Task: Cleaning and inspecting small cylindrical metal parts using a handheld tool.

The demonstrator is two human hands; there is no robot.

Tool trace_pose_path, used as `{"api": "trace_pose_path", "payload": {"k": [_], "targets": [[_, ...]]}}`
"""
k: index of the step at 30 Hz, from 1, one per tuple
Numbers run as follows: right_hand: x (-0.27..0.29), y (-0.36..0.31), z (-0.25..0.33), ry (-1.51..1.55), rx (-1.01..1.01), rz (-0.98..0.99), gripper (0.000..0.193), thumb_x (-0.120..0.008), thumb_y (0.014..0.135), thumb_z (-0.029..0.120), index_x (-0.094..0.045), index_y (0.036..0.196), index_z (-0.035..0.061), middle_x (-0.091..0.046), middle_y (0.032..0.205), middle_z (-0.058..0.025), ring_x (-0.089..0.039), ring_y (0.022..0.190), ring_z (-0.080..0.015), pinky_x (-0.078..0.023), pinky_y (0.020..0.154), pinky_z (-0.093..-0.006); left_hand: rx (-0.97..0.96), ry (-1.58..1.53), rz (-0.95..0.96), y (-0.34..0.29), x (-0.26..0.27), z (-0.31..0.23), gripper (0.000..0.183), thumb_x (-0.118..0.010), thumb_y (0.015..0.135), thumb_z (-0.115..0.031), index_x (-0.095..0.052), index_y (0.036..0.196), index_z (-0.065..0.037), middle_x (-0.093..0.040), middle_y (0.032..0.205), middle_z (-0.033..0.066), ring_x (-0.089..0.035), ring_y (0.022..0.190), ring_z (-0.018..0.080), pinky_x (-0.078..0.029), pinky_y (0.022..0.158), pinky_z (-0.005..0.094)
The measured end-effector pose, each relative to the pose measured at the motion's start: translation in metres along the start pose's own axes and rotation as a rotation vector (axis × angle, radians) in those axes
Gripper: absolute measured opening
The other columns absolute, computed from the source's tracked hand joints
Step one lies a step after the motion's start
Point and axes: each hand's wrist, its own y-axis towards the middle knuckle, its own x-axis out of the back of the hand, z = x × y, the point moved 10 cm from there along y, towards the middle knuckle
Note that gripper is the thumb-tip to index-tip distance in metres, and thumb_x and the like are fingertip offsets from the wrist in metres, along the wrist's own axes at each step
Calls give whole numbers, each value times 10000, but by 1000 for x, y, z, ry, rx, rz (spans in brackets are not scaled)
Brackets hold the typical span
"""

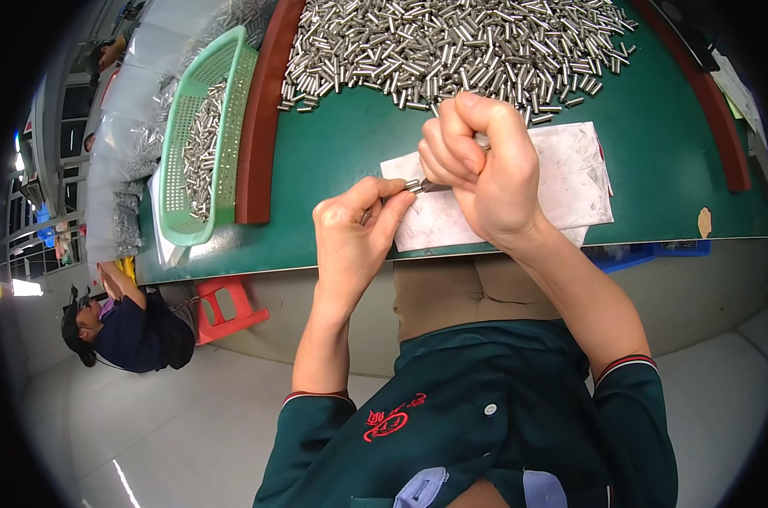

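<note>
Between the thumb and fingers of my left hand (350, 229) is a small shiny metal cylinder (412, 185), pinched at its left end. My right hand (498, 169) is closed in a fist around a tool whose narrow dark metal tip (431, 185) sticks out on the left. That tip meets the cylinder's free end or lies right beside it; its handle is hidden in the fist. Both hands are above a smudged white sheet (562, 173), cloth or paper, near the front edge of the green table (341, 135). Beyond them lies a large heap of similar metal cylinders (451, 51).
A green perforated basket (176, 190) with more cylinders stands at the left, outside a red-brown rail (257, 144). Another rail (714, 118) bounds the right side. Clear bags (117, 152) of parts line the far left. A person (134, 326) sits near a red stool (231, 309).
</note>
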Motion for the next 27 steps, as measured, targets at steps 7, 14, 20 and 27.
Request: {"api": "trace_pose_path", "payload": {"k": [7, 14, 20, 27], "targets": [[-13, -3, 9, -209, 144, 14, 366, -322, 839, 145, -273, 481, 85, -250, 438, 20, -199, 413, -69, -184, 409, -237, 38, -38, 39, 3, -3, 2, 82, -676, 676, -17, -614, 726, 3, -337, 441, 38, -297, 403, 80, -274, 386, 235], [-1, -9, 14, -167, 111, -38, 374, -311, 859, 164, -275, 494, 92, -252, 438, 11, -191, 410, -81, -175, 413, -251, 57, 33, 128, 11, -2, -6, 82, -659, 669, -25, -614, 734, 1, -322, 449, 21, -280, 409, 77, -263, 395, 241], [-2, -15, 15, -102, 116, -4, 347, -326, 825, 111, -274, 485, 60, -269, 452, 4, -241, 434, -80, -208, 424, -248, -345, 577, 367, 11, -28, -47, 80, -556, 669, -48, -478, 661, -32, -496, 503, 100, -523, 473, 260, -415, 465, 363], [0, -14, 12, -35, 108, -1, 360, -335, 829, 141, -279, 482, 66, -265, 444, -2, -226, 417, -86, -207, 422, -252, -490, 826, 370, 4, -41, -66, 132, -583, 538, -29, -467, 596, -51, -499, 500, 51, -570, 487, 176, -437, 446, 274]]}}
